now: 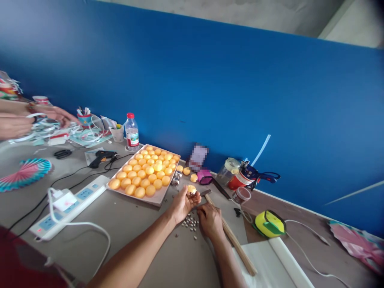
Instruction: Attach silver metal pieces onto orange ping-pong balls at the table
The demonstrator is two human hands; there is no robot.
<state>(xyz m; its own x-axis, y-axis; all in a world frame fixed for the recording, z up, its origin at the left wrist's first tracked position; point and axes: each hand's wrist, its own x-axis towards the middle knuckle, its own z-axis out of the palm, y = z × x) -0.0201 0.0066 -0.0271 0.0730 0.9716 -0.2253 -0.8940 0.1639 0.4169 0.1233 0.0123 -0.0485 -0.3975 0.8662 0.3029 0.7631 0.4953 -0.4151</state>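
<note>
My left hand (182,205) is closed around an orange ping-pong ball (191,189), palm turned up. Small shiny spots show on the lower part of the ball. Just to the right, my right hand (212,221) is held low with its fingers curled together; whatever they pinch, if anything, is hidden. Small silver studs (191,224) lie in a loose pile on the table between my two hands. Beside my right hand rests a hammer with a wooden handle (238,246). Behind the left hand sit silver-covered balls (176,181) and a few loose orange balls.
A shallow tray (159,199) of orange balls stands left of my hands, near a power strip (72,208) with cords. Behind are a bottle (132,134) and a glue gun (102,158). A co-worker's hands (57,116) handle white strips at far left. At right lies a yellow-green roll (269,224).
</note>
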